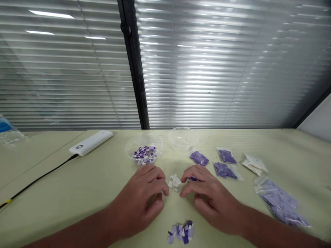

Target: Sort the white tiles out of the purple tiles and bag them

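Note:
My left hand [143, 199] rests on the table with bent fingers and the thumb apart from them. Its fingertips are just left of a small heap of white flat pieces [174, 181]. On the heap's other side, my right hand [210, 198] has its fingers spread and curved, their tips close to the white pieces. Neither hand visibly holds anything. A few dark purple pieces [193, 178] show partly behind the right fingers. Nearer to me lies a small pile of mixed purple, lilac and white pieces [181, 232].
Beyond my left hand is a clear bowl [128, 150] of purple and white pieces; right of it stands another clear bowl [183, 138]. Purple bags [199, 158], white bags [255, 163] and a big lilac bag [281, 203] lie right. A white power bank [91, 142] with a cable is left.

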Demonstrator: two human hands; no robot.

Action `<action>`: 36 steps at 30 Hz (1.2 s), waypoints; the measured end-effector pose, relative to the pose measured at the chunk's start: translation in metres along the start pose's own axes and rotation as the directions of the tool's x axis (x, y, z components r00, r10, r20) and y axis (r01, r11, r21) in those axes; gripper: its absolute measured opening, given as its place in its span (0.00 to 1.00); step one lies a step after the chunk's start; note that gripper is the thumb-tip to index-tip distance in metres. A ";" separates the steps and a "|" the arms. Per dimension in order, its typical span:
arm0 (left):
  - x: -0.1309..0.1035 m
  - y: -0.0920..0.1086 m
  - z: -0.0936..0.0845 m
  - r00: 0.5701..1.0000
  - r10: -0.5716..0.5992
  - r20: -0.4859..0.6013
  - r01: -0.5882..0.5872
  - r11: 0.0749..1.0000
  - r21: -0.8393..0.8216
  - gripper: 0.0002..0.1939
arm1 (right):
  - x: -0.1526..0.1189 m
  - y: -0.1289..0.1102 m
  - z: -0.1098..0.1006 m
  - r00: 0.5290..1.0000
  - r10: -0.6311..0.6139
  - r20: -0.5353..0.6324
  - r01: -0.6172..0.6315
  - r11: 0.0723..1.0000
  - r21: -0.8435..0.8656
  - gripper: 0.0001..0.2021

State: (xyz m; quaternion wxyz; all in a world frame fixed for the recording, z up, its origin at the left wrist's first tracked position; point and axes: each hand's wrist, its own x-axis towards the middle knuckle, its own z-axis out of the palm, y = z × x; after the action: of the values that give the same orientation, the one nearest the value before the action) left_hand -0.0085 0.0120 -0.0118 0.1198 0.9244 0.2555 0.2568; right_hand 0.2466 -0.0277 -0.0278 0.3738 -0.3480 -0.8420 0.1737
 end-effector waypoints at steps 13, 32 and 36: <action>-0.001 0.011 -0.007 0.956 0.224 0.187 -0.213 0.974 -0.078 0.20 | 0.003 -0.007 -0.005 0.986 -0.126 0.113 0.117 0.990 0.081 0.20; -0.002 0.007 0.000 0.990 0.128 0.058 -0.122 0.989 -0.087 0.13 | -0.001 -0.002 0.002 0.986 -0.127 0.113 0.124 0.992 0.030 0.21; -0.001 0.008 -0.001 0.987 0.139 0.078 -0.133 0.988 -0.083 0.13 | -0.001 -0.003 0.000 0.988 -0.099 0.121 0.096 0.995 0.030 0.26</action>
State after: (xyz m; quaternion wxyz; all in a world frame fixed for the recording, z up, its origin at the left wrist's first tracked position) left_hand -0.0061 0.0051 -0.0089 0.1484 0.9442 0.1764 0.2351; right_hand 0.2450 -0.0304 -0.0266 0.3337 -0.2907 -0.8772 0.1864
